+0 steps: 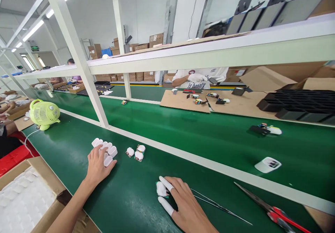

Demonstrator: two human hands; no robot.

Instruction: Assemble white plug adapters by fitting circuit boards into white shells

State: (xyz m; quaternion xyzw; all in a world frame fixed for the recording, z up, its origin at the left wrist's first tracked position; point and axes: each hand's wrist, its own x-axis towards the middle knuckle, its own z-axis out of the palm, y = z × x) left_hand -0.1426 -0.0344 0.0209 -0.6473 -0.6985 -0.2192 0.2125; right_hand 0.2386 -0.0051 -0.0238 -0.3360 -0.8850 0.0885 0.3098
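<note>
My left hand (pixel 98 166) lies flat on the green bench with its fingers spread over a cluster of several small white plastic caps (pixel 106 148). My right hand (pixel 183 201), with white finger cots on thumb and forefinger, pinches a small white part on a green board (pixel 161 189) against the bench. Three more white parts on small boards (pixel 136 152) lie just right of the caps. Thin metal tweezers (pixel 217 205) lie to the right of my right hand.
Red-handled scissors (pixel 272 210) and a white housing (pixel 267 164) lie at right. A yellow-green fan (pixel 44 113) stands at left. A carton of white foam trays (pixel 23 198) sits at my near left. Across the conveyor a person in a white shirt (pixel 199 77) works over cardboard sheets and black trays (pixel 300 104).
</note>
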